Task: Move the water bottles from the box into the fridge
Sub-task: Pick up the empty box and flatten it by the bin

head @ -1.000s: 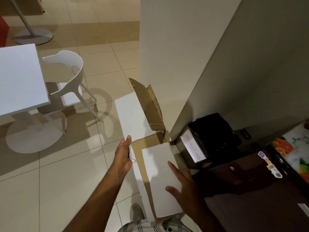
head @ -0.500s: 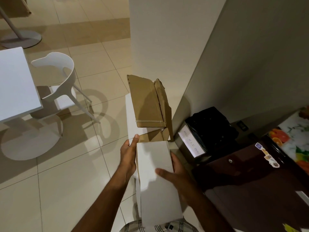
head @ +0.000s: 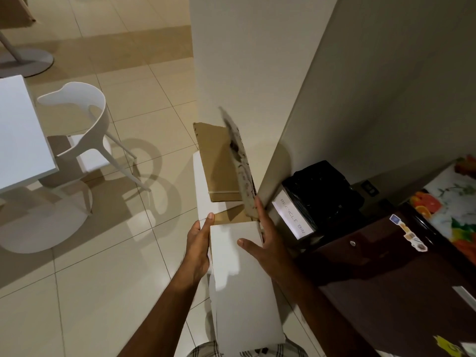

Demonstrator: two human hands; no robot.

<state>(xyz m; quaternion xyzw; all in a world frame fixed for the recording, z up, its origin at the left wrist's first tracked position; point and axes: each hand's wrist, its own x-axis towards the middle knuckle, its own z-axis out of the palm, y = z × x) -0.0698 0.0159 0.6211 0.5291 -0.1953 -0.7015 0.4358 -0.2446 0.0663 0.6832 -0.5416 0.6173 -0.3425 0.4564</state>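
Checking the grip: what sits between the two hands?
In the head view, the near white flap of the cardboard box lies between the left hand and right hand.

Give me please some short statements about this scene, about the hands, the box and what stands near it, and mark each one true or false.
1. Both hands are at the white box. True: the left hand holds its left edge and the right hand lies on its top and right side.
2. A water bottle stands on the floor beside the box. False: no bottle is visible anywhere.
3. A brown cardboard flap stands up behind the white box. True.
4. The black bin bears a label reading RECYCLE BIN. True.
5. The white chair lies tipped over. False: it stands upright by the white table.
6. The dark brown fridge has its door open. False: no open door shows.
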